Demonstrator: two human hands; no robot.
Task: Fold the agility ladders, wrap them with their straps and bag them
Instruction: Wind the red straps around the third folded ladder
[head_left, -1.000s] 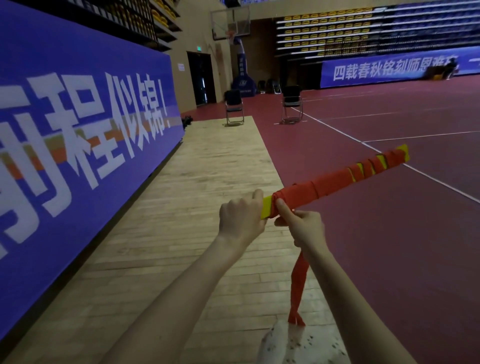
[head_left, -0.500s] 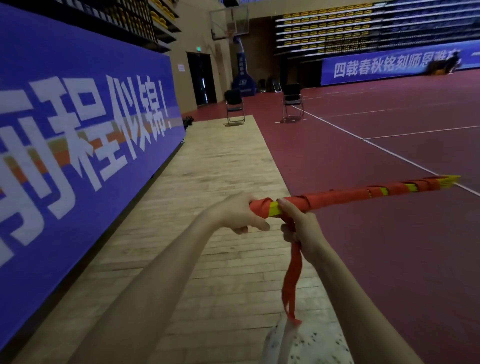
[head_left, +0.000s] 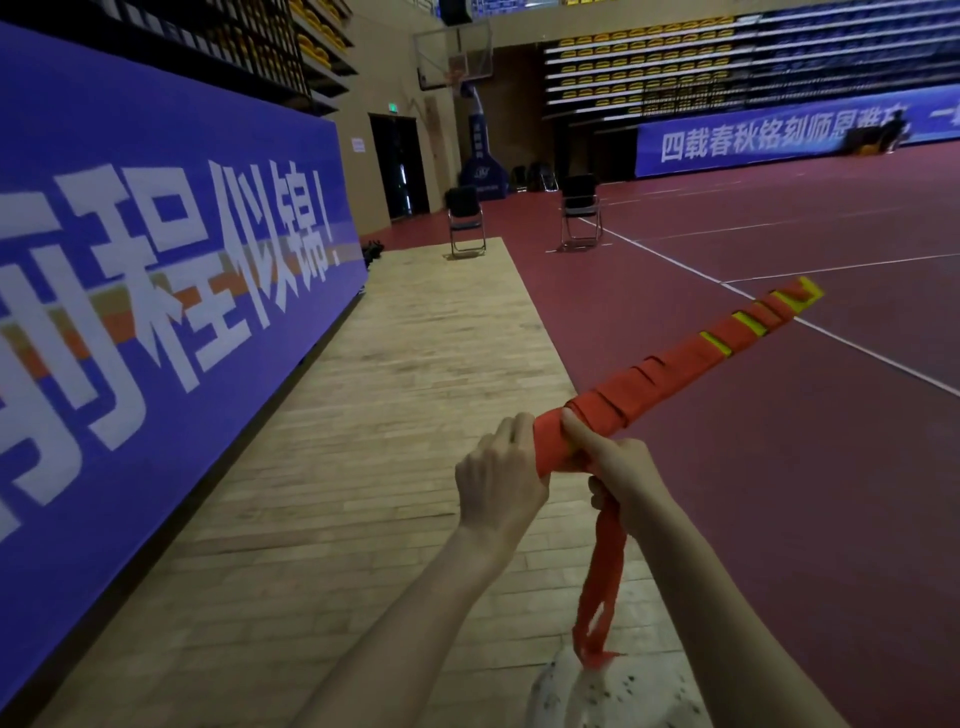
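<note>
The folded agility ladder (head_left: 691, 358) is a long bundle of yellow rungs wound in red strap, held out in front of me and pointing up to the right. My left hand (head_left: 498, 478) grips its near end, which is fully covered in red. My right hand (head_left: 618, 467) sits just beside it, index finger pressed on the wraps, fingers closed on the loose red strap tail (head_left: 597, 597), which hangs down toward the floor. No bag is visible.
A blue banner wall (head_left: 156, 291) runs along the left of the wooden floor strip (head_left: 395, 415). Red court floor (head_left: 779, 519) lies to the right. Two folding chairs (head_left: 466, 221) stand far ahead. White speckled cloth (head_left: 613, 696) shows at the bottom edge.
The bundle's far end has tipped up again after dropping level. The strap now covers the yellow near end, and the hanging tail is shorter.
</note>
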